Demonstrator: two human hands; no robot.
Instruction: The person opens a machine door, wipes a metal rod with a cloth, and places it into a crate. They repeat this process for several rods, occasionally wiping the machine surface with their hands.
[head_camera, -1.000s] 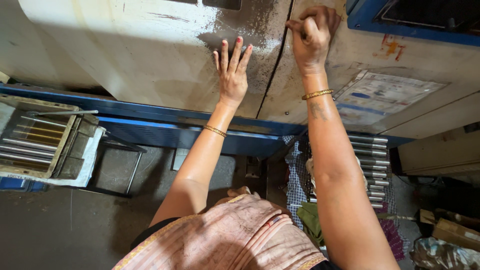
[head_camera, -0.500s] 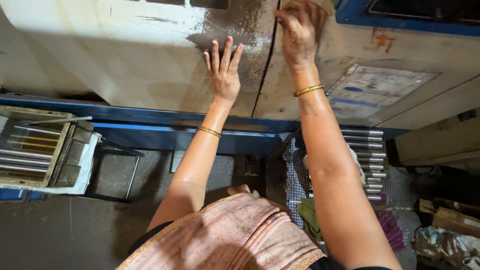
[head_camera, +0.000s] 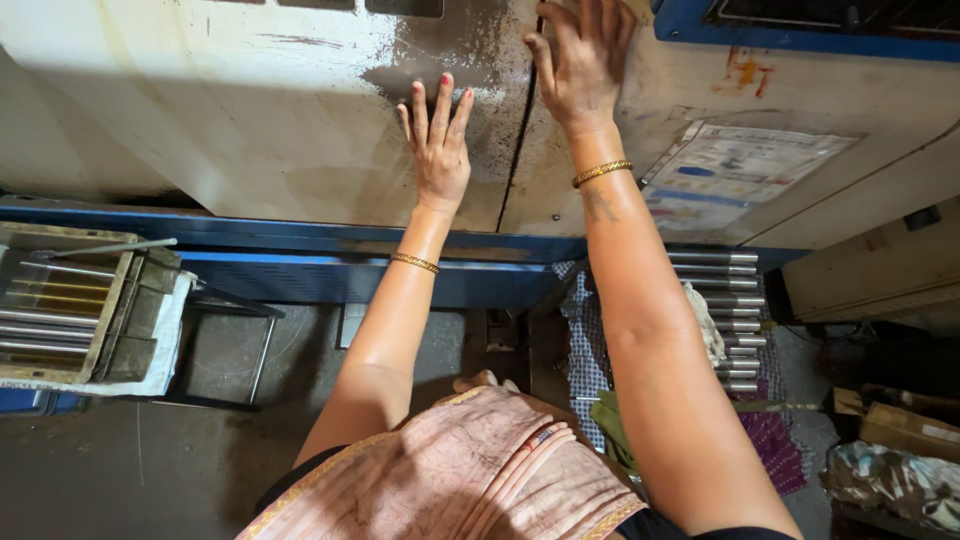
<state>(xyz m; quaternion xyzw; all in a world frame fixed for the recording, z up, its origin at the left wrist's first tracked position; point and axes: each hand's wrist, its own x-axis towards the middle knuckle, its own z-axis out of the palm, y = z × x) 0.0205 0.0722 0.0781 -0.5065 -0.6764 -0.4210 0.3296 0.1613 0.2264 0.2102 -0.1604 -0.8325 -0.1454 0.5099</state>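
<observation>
Both hands are pressing the machine's sliding door: left hand (head_camera: 437, 150) lying flat and open on the cream door panel (head_camera: 250, 110), right hand (head_camera: 580, 60) curling at its seam (head_camera: 518, 130).

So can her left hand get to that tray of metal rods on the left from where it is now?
Probably yes. The left hand lies flat on the dirty machine panel, holding nothing, and the tray of rods sits lower left with nothing between them, though it looks like a stretch or a lean.
</observation>
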